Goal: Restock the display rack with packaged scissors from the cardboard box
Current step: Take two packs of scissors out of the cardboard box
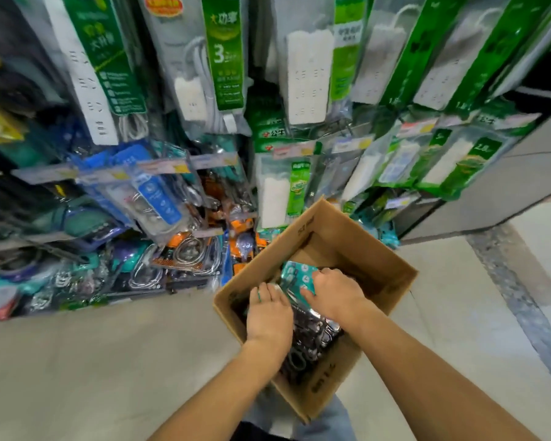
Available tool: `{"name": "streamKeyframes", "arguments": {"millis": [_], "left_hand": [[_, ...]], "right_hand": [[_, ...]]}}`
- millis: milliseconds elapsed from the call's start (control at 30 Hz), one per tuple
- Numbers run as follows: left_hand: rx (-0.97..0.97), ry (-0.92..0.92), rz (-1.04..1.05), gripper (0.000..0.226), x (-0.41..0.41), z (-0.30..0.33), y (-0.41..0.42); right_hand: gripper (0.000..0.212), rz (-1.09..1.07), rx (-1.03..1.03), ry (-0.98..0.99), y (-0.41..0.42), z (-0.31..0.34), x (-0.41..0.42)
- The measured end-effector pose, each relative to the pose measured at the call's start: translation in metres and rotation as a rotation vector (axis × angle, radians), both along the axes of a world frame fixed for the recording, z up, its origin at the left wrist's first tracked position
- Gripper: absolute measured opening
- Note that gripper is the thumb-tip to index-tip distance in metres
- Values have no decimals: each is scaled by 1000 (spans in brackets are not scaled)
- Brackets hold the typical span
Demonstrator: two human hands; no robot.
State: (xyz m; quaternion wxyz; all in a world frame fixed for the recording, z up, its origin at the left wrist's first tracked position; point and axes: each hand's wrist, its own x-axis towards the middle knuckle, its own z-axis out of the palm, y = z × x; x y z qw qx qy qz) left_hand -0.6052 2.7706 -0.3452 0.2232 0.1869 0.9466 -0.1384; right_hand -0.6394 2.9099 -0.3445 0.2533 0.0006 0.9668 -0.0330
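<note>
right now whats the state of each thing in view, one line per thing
cardboard box: open, flaps up, on the floor, packs inside
teal scissors pack: in the box on top of the pile, gripped by the right hand
left hand: in the box, fingers resting on the packs
right hand: fingers curled on the teal pack
display rack: hung full of packaged goods

**Counted on the shop floor**

One cardboard box, open. Two hands inside it: left hand, right hand. One teal-carded scissors pack lifted clear on top; beneath, a pile of scissors packs, too overlapped to number. One display rack, hung with at least seven packaged power strips and many blurred scissor packs lower down, uncountable.
</note>
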Motion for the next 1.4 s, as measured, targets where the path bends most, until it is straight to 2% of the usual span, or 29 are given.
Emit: {"name": "streamKeyframes", "arguments": {"millis": [167, 333, 600, 800, 933, 1067, 1233, 1400], "left_hand": [[-29, -117, 187, 62, 1, -19, 19], [-16, -222, 429, 49, 1, -29, 43], [252, -355, 938, 31, -4, -48, 51], [519, -261, 1431, 26, 7, -68, 39], [725, -205, 1676, 25, 8, -70, 43], [830, -170, 1769, 14, 10, -75, 52], [874, -191, 1791, 34, 11, -84, 66], [900, -103, 1829, 44, 9, -92, 70]], "right_hand": [[47, 175, -29, -92, 6, -19, -27], [45, 292, -52, -207, 12, -40, -46], [32, 235, -80, -336, 25, -77, -63], [25, 149, -115, -345, 24, -95, -57], [22, 121, -187, -317, 28, -99, -49], [25, 81, -251, -327, 32, -97, -51], [28, -6, -325, -388, 34, -100, -58], [23, -15, -348, -435, 39, -106, -63]]}}
